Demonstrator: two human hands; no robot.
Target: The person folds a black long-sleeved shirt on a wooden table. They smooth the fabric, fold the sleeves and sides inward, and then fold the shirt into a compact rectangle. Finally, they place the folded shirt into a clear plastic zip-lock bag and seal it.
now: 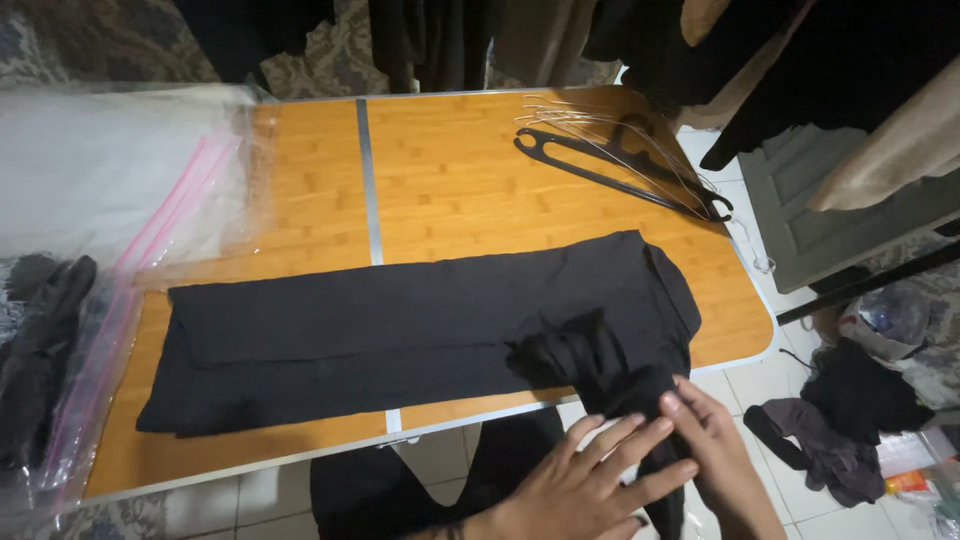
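A long black garment (400, 330) lies folded lengthwise across an orange wooden folding table (450, 180). Its right end hangs bunched over the table's front edge. My left hand (590, 475) lies flat with fingers spread on that bunched end. Beside it, my right hand (715, 450) pinches the same black cloth from the right. Both hands are below the table's front right corner.
Black and clear hangers (620, 160) lie at the table's far right. Clear zip bags (120, 190) with pink seals cover the left side, with dark cloth (40, 350) beside them. Dark clothes hang above the far edge. More clothes and clutter (850, 410) lie on the tiled floor at right.
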